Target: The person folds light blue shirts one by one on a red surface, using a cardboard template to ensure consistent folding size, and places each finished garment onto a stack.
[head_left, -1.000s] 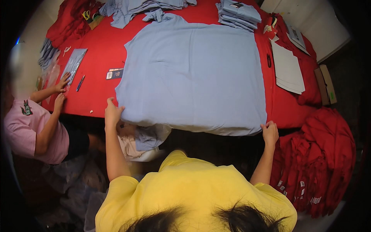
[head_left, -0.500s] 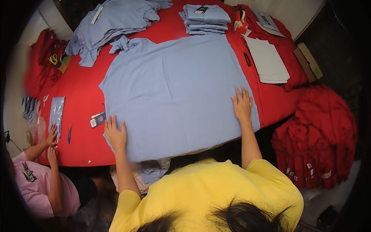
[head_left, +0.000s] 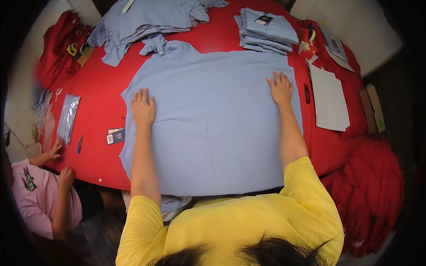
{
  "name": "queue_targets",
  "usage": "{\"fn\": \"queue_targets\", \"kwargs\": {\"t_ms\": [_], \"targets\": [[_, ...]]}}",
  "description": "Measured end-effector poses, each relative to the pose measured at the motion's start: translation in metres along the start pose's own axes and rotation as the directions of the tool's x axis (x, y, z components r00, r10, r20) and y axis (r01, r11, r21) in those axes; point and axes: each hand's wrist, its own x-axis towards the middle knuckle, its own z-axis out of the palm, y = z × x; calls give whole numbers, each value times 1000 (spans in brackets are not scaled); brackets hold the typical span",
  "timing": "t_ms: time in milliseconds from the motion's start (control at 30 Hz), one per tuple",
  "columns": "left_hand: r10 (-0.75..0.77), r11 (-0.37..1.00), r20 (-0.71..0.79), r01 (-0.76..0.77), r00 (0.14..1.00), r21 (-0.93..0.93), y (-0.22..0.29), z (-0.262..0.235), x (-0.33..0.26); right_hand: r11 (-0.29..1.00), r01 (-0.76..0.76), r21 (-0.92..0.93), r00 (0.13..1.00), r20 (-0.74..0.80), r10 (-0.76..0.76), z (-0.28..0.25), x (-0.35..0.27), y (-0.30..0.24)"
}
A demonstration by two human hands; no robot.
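Observation:
A light blue shirt [head_left: 217, 119] lies spread over the red-covered table [head_left: 95, 99], its near edge reaching the table's front. My left hand [head_left: 143, 108] rests flat on the shirt near its left side, fingers stretched out. Toward the right side my right hand [head_left: 281, 89] lies on the cloth, fingers extended and a little apart. Neither hand grips anything. At the shirt's left edge are dark and white hang tags [head_left: 116, 136].
Folded blue shirts [head_left: 268, 31] and a loose shirt pile [head_left: 151, 22] lie at the back. White sheets [head_left: 329, 99] and black scissors [head_left: 307, 94] are right. At left, a co-worker's hand [head_left: 56, 148] is beside a bagged garment [head_left: 69, 117]. Red garments [head_left: 368, 190] are heaped lower right.
Both my hands have slid forward over the shirt, away from me, staying flat. The view has shifted. The co-worker's hands have moved apart near the bagged garment.

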Motion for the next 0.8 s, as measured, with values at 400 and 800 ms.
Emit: {"fn": "queue_targets", "kwargs": {"t_ms": [400, 800], "targets": [[-184, 978, 84, 173, 979, 116, 12, -8, -1, 794, -511, -329, 766, 245, 594, -84, -19, 151], [-210, 970, 65, 216, 976, -107, -49, -70, -50, 944, -328, -15, 936, 131, 327, -139, -31, 179]]}}
